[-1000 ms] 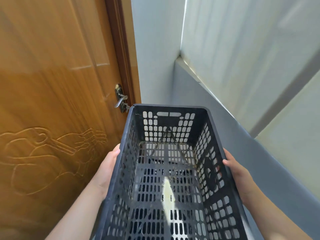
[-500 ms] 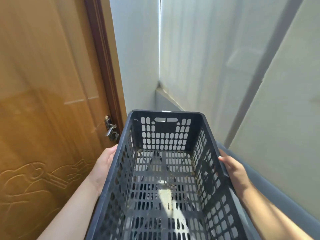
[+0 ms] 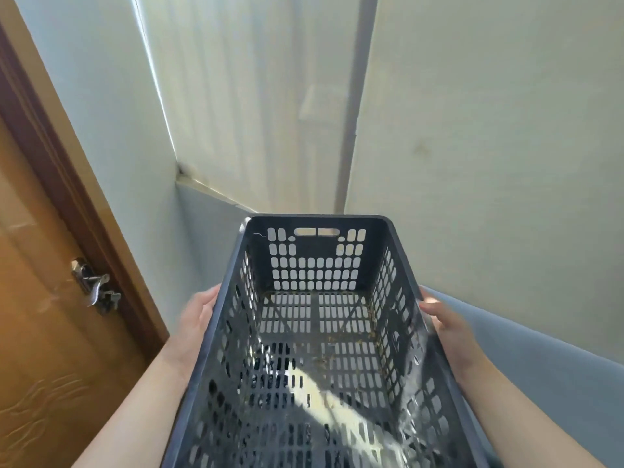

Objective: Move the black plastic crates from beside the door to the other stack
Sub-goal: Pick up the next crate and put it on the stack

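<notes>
Carrying one black crate [image 3: 320, 349] at six o'clock, the left hand [image 3: 199, 319] and right hand [image 3: 445, 325] clasped its long sides; door [image 3: 50, 315] at nine o'clock, destination stack unseen, so placement apparently remained.

We hold the crate [image 3: 314, 349] straight out before us | our left hand [image 3: 199, 320] on its left wall, our right hand [image 3: 445, 327] on its right wall | the door [image 3: 44, 332] stands to our left, its handle [image 3: 96, 287] left of the crate | the wall [image 3: 472, 130] lies beyond and to the right.
</notes>
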A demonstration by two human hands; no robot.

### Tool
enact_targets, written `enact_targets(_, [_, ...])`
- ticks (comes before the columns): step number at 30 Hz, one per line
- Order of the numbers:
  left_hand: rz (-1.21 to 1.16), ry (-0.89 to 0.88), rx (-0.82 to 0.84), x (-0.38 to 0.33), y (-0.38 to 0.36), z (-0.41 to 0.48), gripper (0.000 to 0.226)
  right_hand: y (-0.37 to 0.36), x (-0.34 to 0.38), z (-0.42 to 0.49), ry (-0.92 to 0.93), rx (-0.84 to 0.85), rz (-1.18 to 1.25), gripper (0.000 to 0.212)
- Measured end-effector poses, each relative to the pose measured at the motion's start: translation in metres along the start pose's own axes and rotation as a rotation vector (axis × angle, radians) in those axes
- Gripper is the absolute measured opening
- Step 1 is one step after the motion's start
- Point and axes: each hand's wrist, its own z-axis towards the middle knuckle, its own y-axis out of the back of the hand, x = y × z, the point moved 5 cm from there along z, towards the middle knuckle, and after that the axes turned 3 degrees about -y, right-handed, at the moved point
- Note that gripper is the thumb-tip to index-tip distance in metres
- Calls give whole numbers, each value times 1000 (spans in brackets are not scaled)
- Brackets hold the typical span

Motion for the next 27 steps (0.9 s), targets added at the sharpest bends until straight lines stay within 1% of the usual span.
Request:
enact_targets(3, [-3,19,90,-3,-37,-10,49,33,4,-41,43,-156,-55,41])
enact_targets(5, [2,6,129,-3,-61,-17,45,56,4,-68,60,-229,-65,41])
enact_targets(8, [25,10,246,1,-104,-30,45,90,1,-110,66,-287,-62,42])
enact_targets(12, [13,7,348,3,-165,-56,45,143,2,-168,118,-361,-29,47])
enact_targets(14, [18,25,363,6,-192,-72,47,170,0,-192,131,-378,-24,48])
enact_targets(17, [22,13,347,9,-234,-98,49,216,-8,-234,79,-452,23,41])
enact_targets(20, [3,104,408,19,-281,-128,52,254,-9,-278,65,-492,31,40])
enact_targets(24, [36,138,450,31,-340,-169,49,300,-14,-336,32,-535,67,35])
enact_targets(27, [59,169,470,43,-378,-197,52,326,-17,-374,56,-550,88,39])
